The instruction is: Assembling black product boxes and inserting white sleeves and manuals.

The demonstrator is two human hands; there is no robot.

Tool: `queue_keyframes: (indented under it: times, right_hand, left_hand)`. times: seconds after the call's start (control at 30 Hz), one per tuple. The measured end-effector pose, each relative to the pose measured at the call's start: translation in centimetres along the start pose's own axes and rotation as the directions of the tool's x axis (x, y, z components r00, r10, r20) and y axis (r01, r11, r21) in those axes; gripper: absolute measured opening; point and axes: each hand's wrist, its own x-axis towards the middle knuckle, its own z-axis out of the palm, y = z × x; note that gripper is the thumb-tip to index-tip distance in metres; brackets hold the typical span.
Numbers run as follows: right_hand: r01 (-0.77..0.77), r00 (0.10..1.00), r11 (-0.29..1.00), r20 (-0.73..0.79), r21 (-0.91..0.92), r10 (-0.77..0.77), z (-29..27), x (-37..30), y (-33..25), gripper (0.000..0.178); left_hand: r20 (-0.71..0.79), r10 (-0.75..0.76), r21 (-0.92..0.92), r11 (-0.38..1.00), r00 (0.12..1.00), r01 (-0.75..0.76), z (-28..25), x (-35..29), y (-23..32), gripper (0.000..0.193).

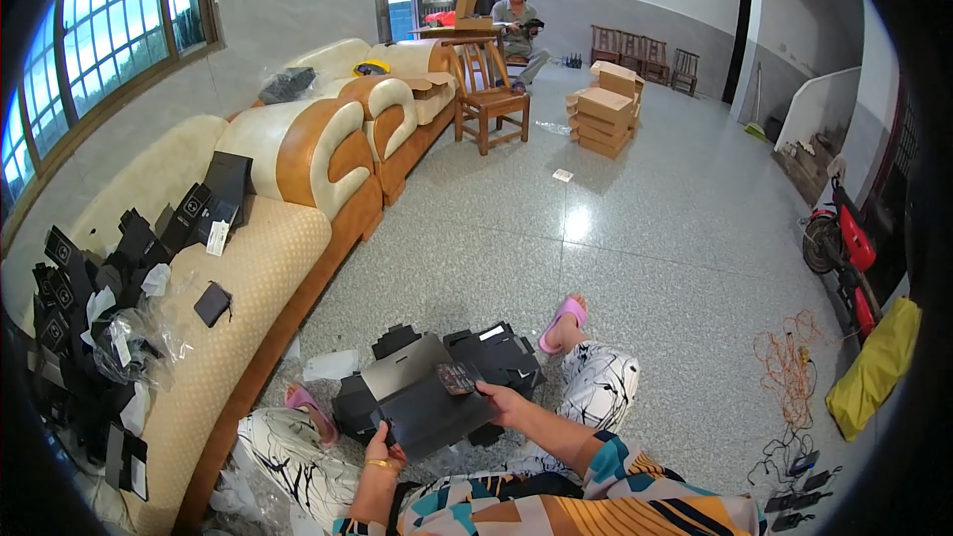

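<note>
I sit on a sofa edge with a flat dark grey cardboard sheet (422,402) across my lap. My left hand (385,454) grips its near left edge. My right hand (499,399) holds the sheet's right side and a small dark patterned object (458,377) lying on top. Under the sheet, on the floor between my feet, lies a heap of black folded box blanks (496,352). My feet wear pink sandals (563,323).
A cream and brown sofa (248,278) at my left carries several black boxes (179,223) and plastic wrap. Further off are a wooden chair (486,89), stacked brown cartons (604,109), a seated person (516,25), a red scooter (844,248), orange cord (794,357).
</note>
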Motion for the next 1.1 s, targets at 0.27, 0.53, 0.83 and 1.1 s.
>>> queue_keyframes:
  times: [0.27,0.53,0.83,1.1]
  right_hand:
    - [0.019,0.995,1.000,-0.096,-0.001,-0.019,0.3,-0.6,-0.3,0.027]
    - [0.652,0.744,0.743,-0.062,-0.149,-0.665,7.7,-1.6,-20.5,0.019]
    - [0.945,0.226,0.254,-0.153,-0.207,-0.962,27.1,-15.9,-36.3,0.010]
    - [0.839,0.517,0.436,0.228,-0.325,-0.825,16.3,-8.8,-24.4,0.031]
  left_hand:
    - [0.110,-0.056,0.152,0.988,0.992,0.039,-1.5,0.5,-0.4,0.028]
    - [0.304,0.007,-0.009,1.000,0.953,-0.004,-1.6,-1.0,-0.6,0.040]
    - [0.233,-0.024,0.026,0.999,0.972,0.018,-1.5,-0.8,-0.6,0.019]
    - [0.308,0.028,0.021,0.999,0.951,-0.036,-0.3,-1.5,-0.2,0.024]
